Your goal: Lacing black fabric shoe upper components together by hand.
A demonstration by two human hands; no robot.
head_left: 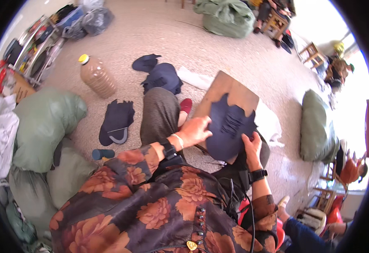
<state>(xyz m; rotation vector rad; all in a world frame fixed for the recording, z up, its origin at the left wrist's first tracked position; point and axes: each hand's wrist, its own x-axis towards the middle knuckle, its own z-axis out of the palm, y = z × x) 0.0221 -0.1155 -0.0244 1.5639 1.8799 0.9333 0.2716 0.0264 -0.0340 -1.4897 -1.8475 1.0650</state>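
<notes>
A dark blue shoe upper point(223, 141), cut flat with jagged points and a laced slit pattern, lies on a brown board point(219, 84) across my lap. At the upper's left edge, my left hand point(194, 131) is closed, thumb and fingertips pinching the rim. My right hand point(252, 148) grips the right edge, thumb on top and its other fingers partly hidden. On the floor to the left lies another dark blue upper point(116, 122) with a grey curved strip on it. More dark blue pieces point(162, 79) are heaped beyond my knee.
A large plastic bottle point(98, 78) with a yellow cap and brownish contents stands at the left. Stuffed green sacks point(45, 130) crowd the left side; another sack point(317, 126) lies right. A dark cylinder point(102, 154) is near my left elbow. Other people sit along the right.
</notes>
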